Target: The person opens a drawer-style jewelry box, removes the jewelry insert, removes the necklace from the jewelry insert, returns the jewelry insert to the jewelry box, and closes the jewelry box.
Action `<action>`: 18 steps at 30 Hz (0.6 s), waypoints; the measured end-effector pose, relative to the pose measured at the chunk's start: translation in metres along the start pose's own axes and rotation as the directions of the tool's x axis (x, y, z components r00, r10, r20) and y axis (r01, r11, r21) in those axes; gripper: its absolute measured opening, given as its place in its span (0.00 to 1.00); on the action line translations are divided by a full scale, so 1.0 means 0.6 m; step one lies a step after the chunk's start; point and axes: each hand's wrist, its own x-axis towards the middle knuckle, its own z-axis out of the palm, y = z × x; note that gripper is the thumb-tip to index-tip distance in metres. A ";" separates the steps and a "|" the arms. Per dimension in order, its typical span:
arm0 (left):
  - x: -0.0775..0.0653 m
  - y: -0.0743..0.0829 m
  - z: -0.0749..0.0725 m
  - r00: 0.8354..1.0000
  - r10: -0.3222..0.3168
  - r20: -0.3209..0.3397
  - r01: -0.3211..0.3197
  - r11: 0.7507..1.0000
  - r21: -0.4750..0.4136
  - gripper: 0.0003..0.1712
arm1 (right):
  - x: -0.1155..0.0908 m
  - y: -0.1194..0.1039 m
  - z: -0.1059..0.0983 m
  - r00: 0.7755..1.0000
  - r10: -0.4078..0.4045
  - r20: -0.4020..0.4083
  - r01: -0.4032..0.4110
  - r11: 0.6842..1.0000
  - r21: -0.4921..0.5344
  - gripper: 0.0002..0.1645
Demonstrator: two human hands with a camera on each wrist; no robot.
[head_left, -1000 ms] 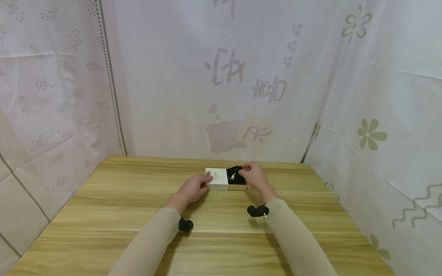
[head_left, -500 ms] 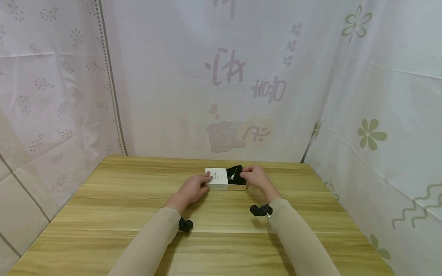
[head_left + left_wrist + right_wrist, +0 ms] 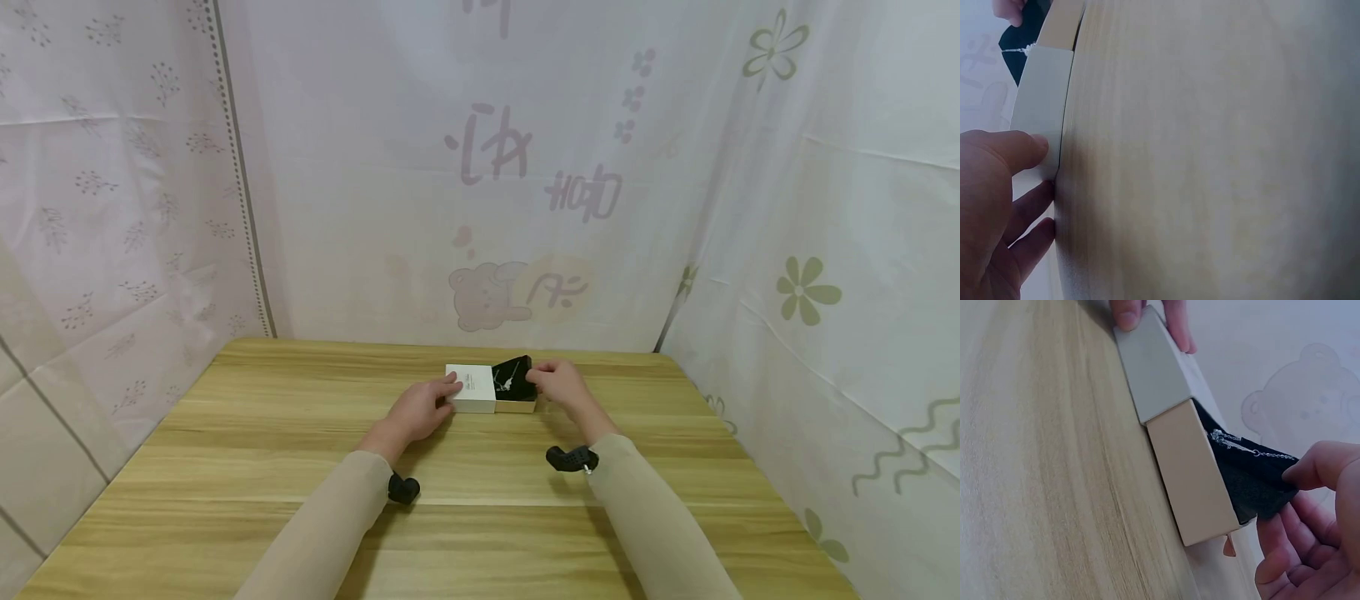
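One box (image 3: 482,392), one black insert (image 3: 1254,478)

Print (image 3: 467,381) on box cover (image 3: 476,406) too sm.; drawer (image 3: 515,407) pt. hidden.

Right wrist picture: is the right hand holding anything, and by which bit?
Yes: the right hand pinches the flat black insert by its raised end, farthest from the white rectangular box sleeve, between thumb and fingers.

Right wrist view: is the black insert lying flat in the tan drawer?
No, the right hand pinches one end of the black insert and holds it tilted up above the tan drawer.
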 end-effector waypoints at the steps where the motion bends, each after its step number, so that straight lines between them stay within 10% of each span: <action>1: 0.000 0.000 0.000 1.000 0.001 0.000 -0.001 1.000 0.001 0.28 | -0.001 0.001 -0.001 1.000 0.009 -0.004 -0.009 1.000 0.022 0.21; 18: 0.002 0.005 0.000 1.000 -0.008 0.019 0.008 1.000 0.029 0.29 | -0.007 0.001 -0.018 0.995 -0.020 -0.099 0.048 0.958 0.281 0.18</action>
